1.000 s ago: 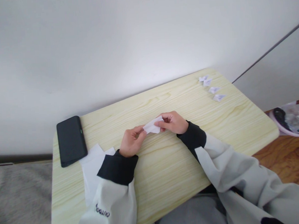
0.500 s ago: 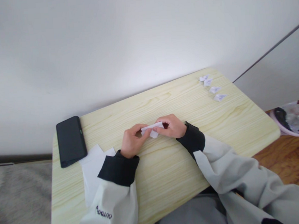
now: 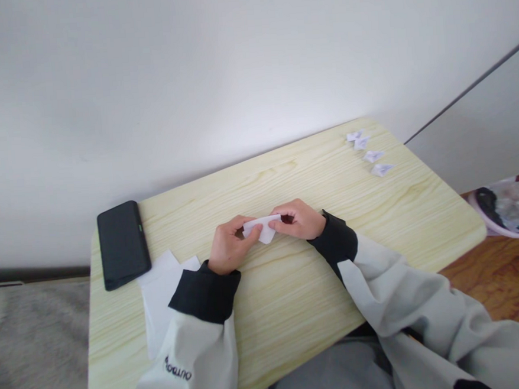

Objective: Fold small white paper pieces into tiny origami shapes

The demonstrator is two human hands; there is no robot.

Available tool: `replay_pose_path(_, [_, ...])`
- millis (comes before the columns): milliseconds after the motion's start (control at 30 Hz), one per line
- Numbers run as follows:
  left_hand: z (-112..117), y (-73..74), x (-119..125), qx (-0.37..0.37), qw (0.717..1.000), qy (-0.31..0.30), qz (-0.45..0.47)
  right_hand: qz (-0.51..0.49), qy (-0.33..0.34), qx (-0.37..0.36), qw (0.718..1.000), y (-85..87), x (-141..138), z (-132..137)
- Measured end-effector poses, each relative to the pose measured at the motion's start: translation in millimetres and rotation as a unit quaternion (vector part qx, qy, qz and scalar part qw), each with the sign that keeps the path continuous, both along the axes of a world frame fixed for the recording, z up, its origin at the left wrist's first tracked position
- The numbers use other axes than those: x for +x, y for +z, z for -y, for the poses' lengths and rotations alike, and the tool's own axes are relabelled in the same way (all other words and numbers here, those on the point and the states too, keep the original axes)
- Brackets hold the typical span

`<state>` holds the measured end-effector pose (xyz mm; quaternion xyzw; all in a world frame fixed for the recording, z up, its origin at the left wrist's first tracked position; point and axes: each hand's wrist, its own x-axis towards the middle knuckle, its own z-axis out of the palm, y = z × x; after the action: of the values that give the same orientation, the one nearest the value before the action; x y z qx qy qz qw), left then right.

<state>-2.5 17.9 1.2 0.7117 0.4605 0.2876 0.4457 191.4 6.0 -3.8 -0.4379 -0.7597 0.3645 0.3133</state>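
Note:
A small piece of folded white paper (image 3: 266, 229) is held between my two hands above the middle of the table. My left hand (image 3: 234, 243) pinches its left end, thumb on the near face and fingers behind. At the other end, my right hand (image 3: 299, 219) grips the paper between thumb and fingers. The paper has a straight upper edge and a lower part that comes down to a blunt point between the thumbs. Its far side is hidden from me.
Several small folded paper shapes (image 3: 375, 155) stand in a row at the table's far right. Loose white sheets (image 3: 160, 296) lie by my left sleeve, beside a black phone-like device (image 3: 124, 244). A wall runs behind the wooden table (image 3: 294, 310). A bin with a plastic bag (image 3: 509, 206) is at right.
Both thumbs have shifted slightly apart on the folded paper, and more of its near face and lower point shows. The hands stay in nearly the same place.

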Motion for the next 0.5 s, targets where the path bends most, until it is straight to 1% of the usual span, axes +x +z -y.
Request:
replay_pose_path(200, [-1.2, -2.1, -1.5, -0.031, 0.999, 0.005, 0.027, -0.04, 0.065, -0.096, 0.992, -0.9, 8.5, -3.8])
replay_pose_path(500, [-1.6, 1.4, 0.0, -0.028, 1.0, 0.008, 0.013, -0.056, 0.105, -0.146, 0.982, -2.1, 15.4, -7.7])
